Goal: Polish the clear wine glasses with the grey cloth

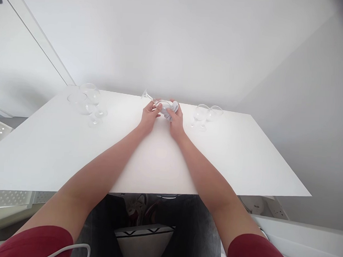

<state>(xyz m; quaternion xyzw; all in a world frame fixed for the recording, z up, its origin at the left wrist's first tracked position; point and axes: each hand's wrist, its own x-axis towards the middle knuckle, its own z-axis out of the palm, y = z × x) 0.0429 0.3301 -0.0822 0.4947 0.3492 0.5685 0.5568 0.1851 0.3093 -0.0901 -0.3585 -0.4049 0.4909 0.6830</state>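
Observation:
A clear stemmed glass (158,101) lies tilted on its side above the far middle of the white table (58,149), its foot pointing up and left. My left hand (149,116) is closed around the bowl of the glass. My right hand (176,119) is closed on a pale cloth (173,106) pressed against the open end of the bowl. Both forearms reach straight out over the table.
Two large clear stemmed glasses (87,97) stand at the far left of the table. Two smaller clear glasses (205,113) stand at the far right. A white wall rises just behind the table. A white cable (76,248) runs at the bottom left.

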